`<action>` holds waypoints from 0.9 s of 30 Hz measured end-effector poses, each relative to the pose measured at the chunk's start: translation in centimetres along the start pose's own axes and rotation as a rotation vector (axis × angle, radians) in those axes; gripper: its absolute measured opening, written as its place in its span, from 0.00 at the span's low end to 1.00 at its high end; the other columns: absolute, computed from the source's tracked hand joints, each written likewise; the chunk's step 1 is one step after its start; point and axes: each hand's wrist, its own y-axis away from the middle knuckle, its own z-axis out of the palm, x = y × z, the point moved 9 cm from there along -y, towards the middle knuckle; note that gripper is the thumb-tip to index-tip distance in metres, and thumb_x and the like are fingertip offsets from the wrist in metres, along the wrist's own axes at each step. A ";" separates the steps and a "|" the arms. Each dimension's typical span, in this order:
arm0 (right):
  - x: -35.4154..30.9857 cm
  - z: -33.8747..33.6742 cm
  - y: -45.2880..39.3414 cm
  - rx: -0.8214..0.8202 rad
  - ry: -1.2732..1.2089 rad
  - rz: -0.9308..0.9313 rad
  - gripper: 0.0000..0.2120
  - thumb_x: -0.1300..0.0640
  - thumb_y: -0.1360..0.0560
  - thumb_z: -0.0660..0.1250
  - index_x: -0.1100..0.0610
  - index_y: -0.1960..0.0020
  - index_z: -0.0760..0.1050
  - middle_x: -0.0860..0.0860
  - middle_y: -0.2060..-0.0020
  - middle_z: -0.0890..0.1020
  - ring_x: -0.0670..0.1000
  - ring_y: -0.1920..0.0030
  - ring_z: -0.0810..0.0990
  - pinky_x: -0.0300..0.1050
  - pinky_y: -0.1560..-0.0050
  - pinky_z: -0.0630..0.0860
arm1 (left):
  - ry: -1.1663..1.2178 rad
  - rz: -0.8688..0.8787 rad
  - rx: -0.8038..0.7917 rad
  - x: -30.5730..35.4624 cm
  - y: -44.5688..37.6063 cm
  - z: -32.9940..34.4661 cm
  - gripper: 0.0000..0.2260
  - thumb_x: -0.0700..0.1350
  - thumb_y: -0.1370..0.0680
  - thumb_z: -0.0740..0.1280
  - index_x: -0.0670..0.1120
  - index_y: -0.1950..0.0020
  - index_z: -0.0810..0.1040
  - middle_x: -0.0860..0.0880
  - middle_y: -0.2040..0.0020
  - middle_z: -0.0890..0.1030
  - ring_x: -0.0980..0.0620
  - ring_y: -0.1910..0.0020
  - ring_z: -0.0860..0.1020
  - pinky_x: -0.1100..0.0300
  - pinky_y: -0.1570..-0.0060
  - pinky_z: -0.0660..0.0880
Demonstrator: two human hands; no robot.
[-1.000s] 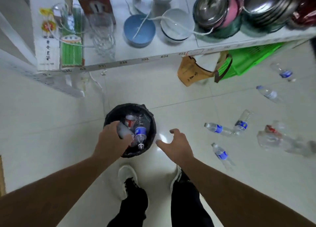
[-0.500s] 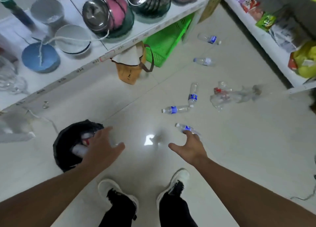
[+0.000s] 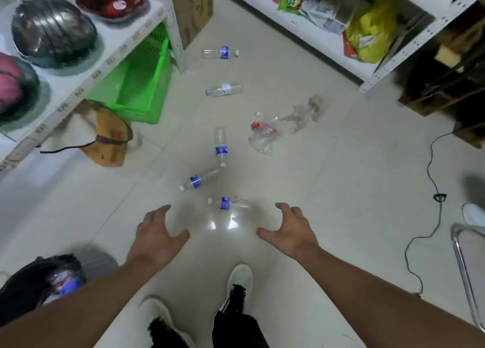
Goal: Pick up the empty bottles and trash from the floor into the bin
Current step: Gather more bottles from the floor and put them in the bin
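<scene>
Several clear plastic bottles with blue labels lie on the pale tiled floor. The nearest bottle [image 3: 228, 202] lies just beyond and between my two hands. Two more bottles [image 3: 200, 180] [image 3: 221, 147] lie a little farther off, and two others [image 3: 223, 89] [image 3: 220, 52] lie far up the aisle. A crumpled clear plastic bag [image 3: 275, 130] with red print lies to the right of them. The black-lined bin [image 3: 29, 282] sits at the lower left with bottles inside. My left hand [image 3: 157, 236] and my right hand [image 3: 291, 232] hover open and empty above the floor.
A white shelf [image 3: 86, 67] with metal bowls stands on the left, with a green basket [image 3: 139, 85] and a brown bag [image 3: 107, 140] under it. Another shelf [image 3: 341, 46] with packets stands at the right. A black cable [image 3: 433, 216] and a chrome chair leg [image 3: 464, 277] lie at the right.
My left hand let go of a bottle into the bin and came away empty. The view swung right, from the bin towards the bottles on the floor. Both hands moved towards the nearest bottle.
</scene>
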 end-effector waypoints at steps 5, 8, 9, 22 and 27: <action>2.1 -1.3 -1.4 0.006 -0.041 0.034 0.47 0.31 0.33 0.74 0.41 0.19 0.62 0.47 0.26 0.68 0.55 0.26 0.71 0.55 0.36 0.78 | -0.020 0.050 -0.031 6.0 -1.8 2.6 0.40 0.60 0.24 0.73 0.56 0.15 0.62 0.52 0.19 0.64 0.46 0.20 0.62 0.44 0.29 0.70; 2.1 -0.3 -1.6 -0.010 -0.074 0.054 0.48 0.31 0.34 0.74 0.41 0.19 0.62 0.47 0.26 0.68 0.55 0.27 0.72 0.55 0.37 0.78 | -0.067 0.069 -0.076 7.5 -3.2 3.4 0.40 0.60 0.25 0.73 0.56 0.15 0.61 0.53 0.19 0.64 0.47 0.20 0.62 0.45 0.29 0.70; 2.0 0.1 -1.7 -0.016 -0.080 0.059 0.47 0.31 0.34 0.75 0.41 0.19 0.62 0.47 0.26 0.68 0.55 0.27 0.71 0.55 0.37 0.78 | -0.075 0.067 -0.086 7.7 -3.8 3.4 0.41 0.60 0.25 0.73 0.56 0.15 0.61 0.53 0.19 0.64 0.47 0.20 0.62 0.45 0.29 0.70; -0.9 10.8 -13.9 -0.075 0.042 0.034 0.49 0.33 0.34 0.75 0.39 0.18 0.60 0.47 0.23 0.66 0.56 0.27 0.69 0.60 0.34 0.77 | -0.288 0.158 -0.149 5.5 -20.4 7.1 0.42 0.57 0.26 0.75 0.55 0.15 0.60 0.48 0.22 0.67 0.43 0.24 0.67 0.42 0.34 0.74; 0.6 20.5 -24.4 -0.083 0.208 -0.106 0.54 0.32 0.36 0.77 0.36 0.18 0.53 0.47 0.18 0.59 0.59 0.26 0.68 0.60 0.38 0.76 | -0.377 0.212 -0.138 1.7 -30.0 15.5 0.41 0.57 0.26 0.75 0.53 0.16 0.61 0.46 0.25 0.70 0.40 0.27 0.70 0.41 0.36 0.76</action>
